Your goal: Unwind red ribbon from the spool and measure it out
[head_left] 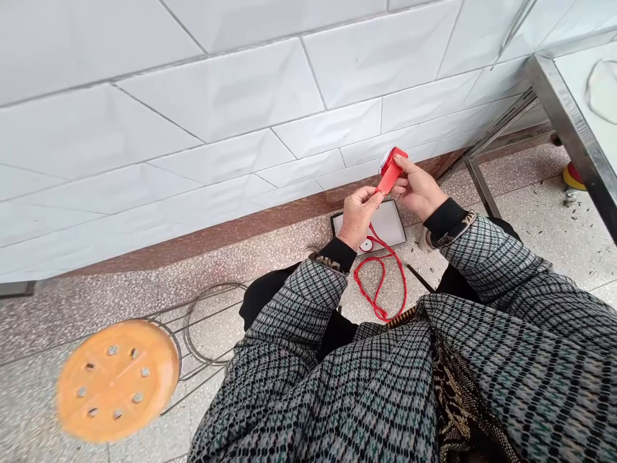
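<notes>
I hold a small red packet [391,171] up in front of the tiled wall with both hands. My right hand [418,188] grips its upper end, fingers closed round it. My left hand [357,214] pinches its lower end. A red cord [380,276] hangs from the packet in loops down towards my lap. Beneath my hands a white flat tray [390,225] with a dark rim lies on the floor, and a small round red-and-white item [366,245] rests on it.
An orange round stool seat [117,380] with a wire frame [212,325] stands at the lower left. A metal table [573,122] fills the upper right, with a red and yellow object [573,176] under it. The white tiled wall [231,109] is close ahead.
</notes>
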The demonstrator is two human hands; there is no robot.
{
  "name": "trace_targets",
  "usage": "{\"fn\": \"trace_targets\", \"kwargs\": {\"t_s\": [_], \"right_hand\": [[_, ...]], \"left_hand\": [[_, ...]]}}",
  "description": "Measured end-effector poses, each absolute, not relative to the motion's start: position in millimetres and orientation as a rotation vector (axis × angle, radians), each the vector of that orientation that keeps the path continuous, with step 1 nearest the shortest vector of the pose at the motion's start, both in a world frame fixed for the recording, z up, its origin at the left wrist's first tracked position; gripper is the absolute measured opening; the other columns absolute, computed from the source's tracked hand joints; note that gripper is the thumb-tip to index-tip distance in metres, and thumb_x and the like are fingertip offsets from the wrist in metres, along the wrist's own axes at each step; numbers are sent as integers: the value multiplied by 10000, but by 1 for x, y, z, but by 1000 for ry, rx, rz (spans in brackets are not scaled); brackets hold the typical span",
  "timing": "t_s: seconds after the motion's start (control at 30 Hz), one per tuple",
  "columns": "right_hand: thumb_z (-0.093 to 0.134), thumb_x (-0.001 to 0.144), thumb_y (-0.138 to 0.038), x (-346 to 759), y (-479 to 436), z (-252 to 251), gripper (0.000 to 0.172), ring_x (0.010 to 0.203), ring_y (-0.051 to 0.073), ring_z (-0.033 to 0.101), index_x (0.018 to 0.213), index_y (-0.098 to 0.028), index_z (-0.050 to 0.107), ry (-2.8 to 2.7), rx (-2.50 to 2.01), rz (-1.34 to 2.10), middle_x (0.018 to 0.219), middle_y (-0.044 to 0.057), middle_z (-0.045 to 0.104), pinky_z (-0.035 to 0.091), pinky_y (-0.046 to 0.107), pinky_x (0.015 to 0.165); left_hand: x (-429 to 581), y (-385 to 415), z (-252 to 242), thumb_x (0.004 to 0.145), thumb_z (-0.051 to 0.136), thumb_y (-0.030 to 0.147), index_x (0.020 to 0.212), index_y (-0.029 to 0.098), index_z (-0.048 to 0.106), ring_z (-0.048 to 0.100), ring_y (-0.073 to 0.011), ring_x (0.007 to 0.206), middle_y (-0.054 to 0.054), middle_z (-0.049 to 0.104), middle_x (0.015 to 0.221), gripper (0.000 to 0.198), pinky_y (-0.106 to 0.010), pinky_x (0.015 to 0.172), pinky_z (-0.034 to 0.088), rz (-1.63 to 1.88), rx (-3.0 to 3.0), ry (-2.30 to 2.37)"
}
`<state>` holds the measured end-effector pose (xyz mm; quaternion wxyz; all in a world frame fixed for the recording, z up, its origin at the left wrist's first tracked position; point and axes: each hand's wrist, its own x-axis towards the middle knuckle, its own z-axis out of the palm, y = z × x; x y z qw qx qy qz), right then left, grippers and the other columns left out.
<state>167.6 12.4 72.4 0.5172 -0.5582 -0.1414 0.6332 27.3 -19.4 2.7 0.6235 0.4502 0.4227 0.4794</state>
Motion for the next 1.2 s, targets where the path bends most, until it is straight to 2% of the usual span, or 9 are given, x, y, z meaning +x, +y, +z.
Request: {"fn": "trace_targets", "kwargs": {"t_s": [0.13, 0.3, 0.4, 0.47, 0.57, 0.63, 0.7, 0.97, 1.2], "right_hand": [[798, 970, -274, 165, 13, 68, 331, 427, 40, 235, 785, -198, 534, -249, -1342, 1533, 597, -76, 520, 208, 186, 393], [673, 1050, -206, 163, 13, 64, 313, 422, 28, 226, 767, -179, 543, -209, -1312, 1558, 576, -79, 490, 185, 157, 398], [675, 1053, -211, 163, 13, 66, 321, 416, 20, 229, 763, -177, 542, -203, -1309, 1571, 569, -78, 491, 180, 150, 399], [669, 1059, -219, 164, 14, 68, 315, 413, 15, 226, 772, -175, 547, -201, -1317, 1577, 580, -69, 520, 178, 149, 399], [643, 1073, -210, 165, 15, 70, 319, 410, 13, 230, 773, -175, 538, -189, -1312, 1573, 572, -67, 516, 177, 145, 400], [655, 1065, -209, 165, 15, 70, 333, 407, 16, 238, 763, -181, 518, -181, -1308, 1570, 556, -71, 495, 177, 144, 398], [673, 1055, -212, 165, 14, 68, 337, 404, 19, 245, 761, -185, 509, -174, -1308, 1579, 556, -70, 497, 179, 145, 392], [607, 1092, -187, 163, 15, 63, 361, 389, 17, 242, 746, -175, 505, -152, -1316, 1591, 533, -74, 472, 175, 138, 376], [629, 1079, -172, 159, 11, 66, 369, 390, 18, 219, 741, -183, 482, -147, -1328, 1592, 532, -88, 432, 170, 137, 368]], "left_hand": [[25, -18, 3, 831, 773, 453, 753, 199, 670, 556, -153, 788, -15, 651, 807, 284, -306, 786, 473, 1143, 1059, 956], [27, -14, 0, 726, 805, 313, 704, 198, 526, 475, -111, 732, 19, 534, 762, 303, -258, 709, 413, 1310, 920, 960], [27, -13, -2, 734, 808, 324, 861, 199, 626, 361, -77, 597, 37, 532, 744, 255, -245, 579, 302, 1208, 828, 955], [27, -13, -3, 757, 816, 370, 1004, 190, 700, 294, -65, 548, 33, 574, 758, 326, -251, 536, 233, 1121, 815, 934], [27, -14, -4, 749, 843, 395, 998, 171, 759, 404, -78, 593, 9, 642, 778, 345, -251, 586, 338, 1125, 883, 903], [27, -14, -5, 762, 842, 397, 919, 169, 773, 549, -115, 724, -18, 700, 833, 285, -267, 722, 456, 1155, 956, 874], [27, -14, -6, 794, 823, 396, 855, 177, 768, 619, -148, 841, -27, 728, 875, 234, -290, 836, 495, 1177, 1029, 848], [27, -12, -15, 772, 792, 310, 951, 171, 776, 625, -152, 778, -36, 762, 884, 227, -306, 793, 513, 1130, 1005, 906], [27, -12, -7, 721, 729, 150, 792, 160, 713, 604, -138, 776, -3, 714, 802, 74, -283, 814, 481, 1050, 964, 962]]}}
